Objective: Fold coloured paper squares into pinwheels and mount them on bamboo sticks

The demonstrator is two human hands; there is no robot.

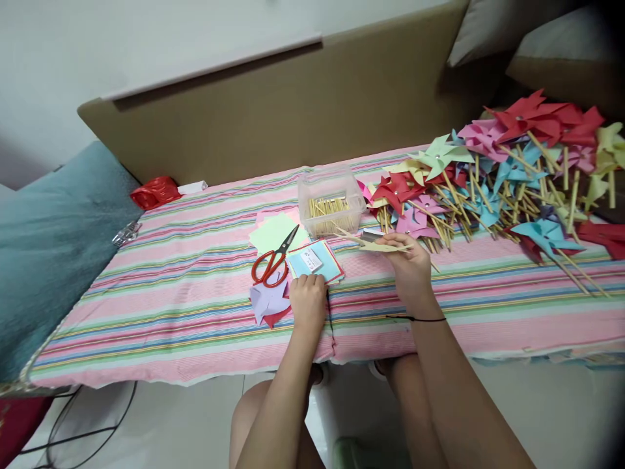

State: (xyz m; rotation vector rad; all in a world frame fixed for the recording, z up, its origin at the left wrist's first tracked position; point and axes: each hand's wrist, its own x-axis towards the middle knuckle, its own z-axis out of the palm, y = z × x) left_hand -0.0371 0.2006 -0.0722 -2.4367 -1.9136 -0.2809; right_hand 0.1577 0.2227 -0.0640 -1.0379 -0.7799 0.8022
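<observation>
My right hand (409, 264) is closed around a pale yellow cut paper (378, 246), its pointed flaps spread to the left. A dark grey flat piece (372, 236) shows behind that paper; I cannot tell what it is. My left hand (308, 298) has its fingers curled down at the front edge of a stack of coloured paper squares (328, 259); anything in them is hidden. On the stack lies a small white printed box (311, 260). Red-handled scissors (270, 266) rest to its left, partly over pale green sheets (273, 232). Cut purple paper (268, 301) touches the scissors' handles.
A clear plastic box (332, 225) of short wooden sticks stands behind the stack. Finished paper pinwheels (488, 176) are heaped at the right. A red plastic bag (155, 192) and a teal cushion (63, 254) are at the left. Striped cloth (170, 293) covers the seat.
</observation>
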